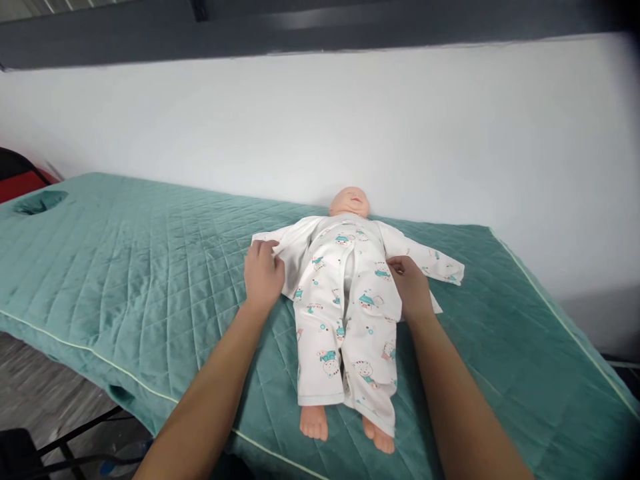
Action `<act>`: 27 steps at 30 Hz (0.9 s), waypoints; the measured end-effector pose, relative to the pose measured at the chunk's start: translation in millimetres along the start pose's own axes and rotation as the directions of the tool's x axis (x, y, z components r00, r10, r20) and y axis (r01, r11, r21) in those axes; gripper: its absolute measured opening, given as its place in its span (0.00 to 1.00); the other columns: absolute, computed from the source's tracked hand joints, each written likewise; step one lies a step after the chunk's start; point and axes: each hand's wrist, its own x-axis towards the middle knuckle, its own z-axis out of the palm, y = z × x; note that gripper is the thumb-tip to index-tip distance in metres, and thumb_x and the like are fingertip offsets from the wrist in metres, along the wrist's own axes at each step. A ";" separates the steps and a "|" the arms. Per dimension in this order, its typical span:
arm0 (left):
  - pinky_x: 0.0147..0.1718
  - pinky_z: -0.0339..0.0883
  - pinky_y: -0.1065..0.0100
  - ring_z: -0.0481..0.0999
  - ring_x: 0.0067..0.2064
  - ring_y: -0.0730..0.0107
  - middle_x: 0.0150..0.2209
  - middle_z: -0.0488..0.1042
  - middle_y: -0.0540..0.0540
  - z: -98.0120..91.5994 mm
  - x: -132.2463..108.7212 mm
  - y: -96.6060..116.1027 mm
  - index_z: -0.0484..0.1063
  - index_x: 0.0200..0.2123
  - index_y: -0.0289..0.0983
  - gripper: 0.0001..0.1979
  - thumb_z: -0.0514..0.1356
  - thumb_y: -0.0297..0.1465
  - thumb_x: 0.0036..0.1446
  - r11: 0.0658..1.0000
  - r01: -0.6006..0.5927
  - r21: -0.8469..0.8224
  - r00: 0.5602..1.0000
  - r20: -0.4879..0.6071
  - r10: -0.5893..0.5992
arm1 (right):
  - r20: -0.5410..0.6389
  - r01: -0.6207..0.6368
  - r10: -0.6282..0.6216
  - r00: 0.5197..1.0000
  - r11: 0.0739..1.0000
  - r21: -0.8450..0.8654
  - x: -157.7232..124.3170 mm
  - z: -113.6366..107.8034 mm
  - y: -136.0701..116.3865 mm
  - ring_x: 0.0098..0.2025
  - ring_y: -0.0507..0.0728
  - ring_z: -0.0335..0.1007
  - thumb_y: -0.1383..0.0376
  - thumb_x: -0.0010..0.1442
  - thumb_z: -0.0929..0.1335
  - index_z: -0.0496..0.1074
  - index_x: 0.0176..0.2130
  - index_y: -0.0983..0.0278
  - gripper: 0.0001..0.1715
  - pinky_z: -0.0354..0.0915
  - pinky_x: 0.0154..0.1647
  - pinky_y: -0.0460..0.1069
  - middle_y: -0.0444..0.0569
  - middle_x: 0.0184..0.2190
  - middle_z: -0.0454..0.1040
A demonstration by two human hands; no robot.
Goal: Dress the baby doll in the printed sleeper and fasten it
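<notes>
A baby doll (349, 201) lies on its back, its head by the wall and its bare feet pointing towards me. White printed baby trousers (370, 333) cover its legs and reach high up its front, with a slit down the middle. Beneath them a white baby shirt (300, 243) spreads out, both sleeves stretched sideways. My left hand (264, 277) is closed at the sleeve and side of the shirt, on the left. On the right, the fingers of my right hand (413, 290) pinch the side of the trousers; the exact edge between the fingertips is partly hidden.
A green quilted cover (200, 280) lies over the bed, with a round hole (41, 202) at its far left. Behind stands a white wall (320, 127) under a dark ledge (320, 27). A red and black object (20, 183) shows at the left edge.
</notes>
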 end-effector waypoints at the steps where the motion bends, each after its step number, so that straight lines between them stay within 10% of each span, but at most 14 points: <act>1: 0.47 0.66 0.62 0.73 0.43 0.62 0.40 0.72 0.44 -1.1 -4.5 3.3 0.71 0.49 0.39 0.16 0.55 0.24 0.58 0.998 -0.046 -0.048 0.995 0.085 0.049 | -0.005 0.009 -0.009 1.000 1.000 -0.024 -1.1 -0.3 -1.2 0.38 0.59 0.71 0.62 0.52 0.67 0.71 0.34 0.61 0.07 0.64 0.46 0.54 0.50 0.34 0.77; 9: 0.33 0.56 0.65 0.77 0.37 0.61 0.34 0.79 0.46 -13.5 -25.5 17.4 0.74 0.47 0.40 0.15 0.49 0.31 0.66 0.989 -0.134 0.068 0.851 0.520 0.079 | 0.096 0.038 -0.021 0.995 0.984 -0.174 -2.5 -10.2 -0.2 0.37 0.59 0.72 0.64 0.53 0.65 0.73 0.35 0.60 0.08 0.62 0.40 0.52 0.48 0.31 0.78; 15: 0.32 0.53 0.65 0.77 0.36 0.60 0.33 0.80 0.45 -15.3 -24.6 19.1 0.74 0.45 0.38 0.14 0.49 0.32 0.66 0.983 -0.157 0.092 0.832 0.548 0.082 | 0.300 0.050 0.047 0.953 0.951 -0.307 -15.0 -31.2 -1.9 0.35 0.60 0.73 0.64 0.53 0.65 0.74 0.34 0.61 0.09 0.62 0.34 0.50 0.48 0.32 0.80; 20: 0.33 0.56 0.66 0.77 0.37 0.62 0.35 0.81 0.45 -14.4 -25.2 16.1 0.76 0.44 0.38 0.15 0.51 0.31 0.64 0.994 -0.111 -0.004 0.853 0.513 0.097 | 0.602 0.014 0.068 0.796 0.991 -0.132 -34.1 -47.6 -15.4 0.35 0.58 0.75 0.67 0.48 0.63 0.78 0.38 0.63 0.18 0.67 0.32 0.48 0.48 0.35 0.81; 27: 0.36 0.62 0.67 0.76 0.33 0.66 0.31 0.81 0.48 -14.0 -24.4 14.5 0.78 0.45 0.39 0.17 0.51 0.30 0.61 0.996 0.017 -0.089 0.883 0.469 0.027 | 0.683 -0.070 0.110 0.722 0.994 -0.086 -38.5 -51.8 -21.4 0.31 0.59 0.76 0.67 0.44 0.64 0.78 0.33 0.64 0.17 0.69 0.31 0.49 0.48 0.29 0.80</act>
